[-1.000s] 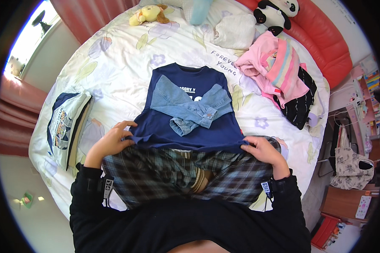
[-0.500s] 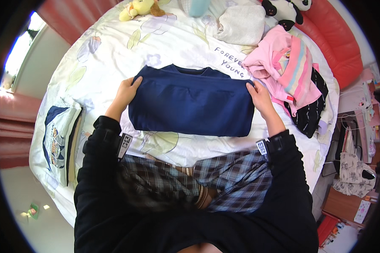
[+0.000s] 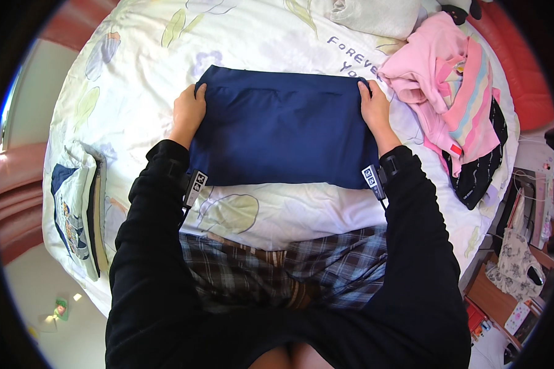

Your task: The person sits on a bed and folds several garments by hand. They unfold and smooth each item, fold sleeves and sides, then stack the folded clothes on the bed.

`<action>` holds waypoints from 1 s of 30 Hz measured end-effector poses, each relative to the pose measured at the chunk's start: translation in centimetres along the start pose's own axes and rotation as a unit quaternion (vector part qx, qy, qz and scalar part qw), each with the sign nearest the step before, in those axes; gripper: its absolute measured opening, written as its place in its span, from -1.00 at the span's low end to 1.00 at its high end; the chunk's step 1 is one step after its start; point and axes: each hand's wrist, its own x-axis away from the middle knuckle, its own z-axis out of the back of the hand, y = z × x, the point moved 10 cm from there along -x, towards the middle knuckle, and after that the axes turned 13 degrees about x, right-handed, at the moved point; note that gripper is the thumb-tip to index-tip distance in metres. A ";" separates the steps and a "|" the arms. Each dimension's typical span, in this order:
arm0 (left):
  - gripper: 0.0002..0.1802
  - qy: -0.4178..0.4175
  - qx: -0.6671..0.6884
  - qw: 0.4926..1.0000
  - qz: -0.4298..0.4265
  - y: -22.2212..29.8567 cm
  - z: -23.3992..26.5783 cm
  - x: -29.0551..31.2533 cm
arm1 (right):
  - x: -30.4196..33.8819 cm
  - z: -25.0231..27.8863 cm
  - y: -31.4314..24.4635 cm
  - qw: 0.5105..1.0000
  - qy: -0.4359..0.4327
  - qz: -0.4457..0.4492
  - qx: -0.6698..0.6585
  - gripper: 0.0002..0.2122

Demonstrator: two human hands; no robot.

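Note:
A navy blue shirt (image 3: 283,132) lies on the bed in front of me, folded into a wide rectangle. My left hand (image 3: 189,111) pinches its far left corner between thumb and fingers. Its far right corner is gripped the same way by my right hand (image 3: 377,111). The far edge runs fairly straight between the two hands, and the near edge rests on the bedding. The fingers beneath the cloth are partly hidden.
A stack of folded clothes (image 3: 77,215) sits at the bed's left edge. On the right are a heaped pink garment (image 3: 434,67) and a black one (image 3: 483,169). Folded white cloth (image 3: 375,15) lies at the far side. My crossed legs in plaid trousers (image 3: 240,264) are nearest me.
Both hands have moved the shirt's held edge farther away. The collar that showed beyond this edge is now covered, and the shirt looks flatter. The view has shifted slightly.

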 end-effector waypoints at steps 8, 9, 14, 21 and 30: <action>-0.57 0.126 -0.122 0.979 -0.099 5.6 2.7 3.3 | -0.1 2.2 -2.1 0.997 0.055 0.007 0.045 -0.63; -0.55 0.135 -0.105 0.969 -0.179 7.9 2.7 4.6 | 0.5 3.4 -2.9 0.994 0.077 -0.008 0.071 -0.59; -0.43 -0.022 -0.035 0.942 -0.334 14.5 -4.2 13.3 | 10.9 1.3 -15.3 0.966 0.022 0.257 -0.009 -0.55; -0.35 -0.031 -0.095 0.958 -0.268 8.0 -4.4 13.3 | 14.0 -4.1 -10.5 0.963 -0.077 0.175 0.191 -0.48; -0.33 0.051 -0.145 0.977 -0.147 0.9 0.6 12.7 | 13.7 -0.1 -2.7 0.953 -0.010 0.093 0.287 -0.47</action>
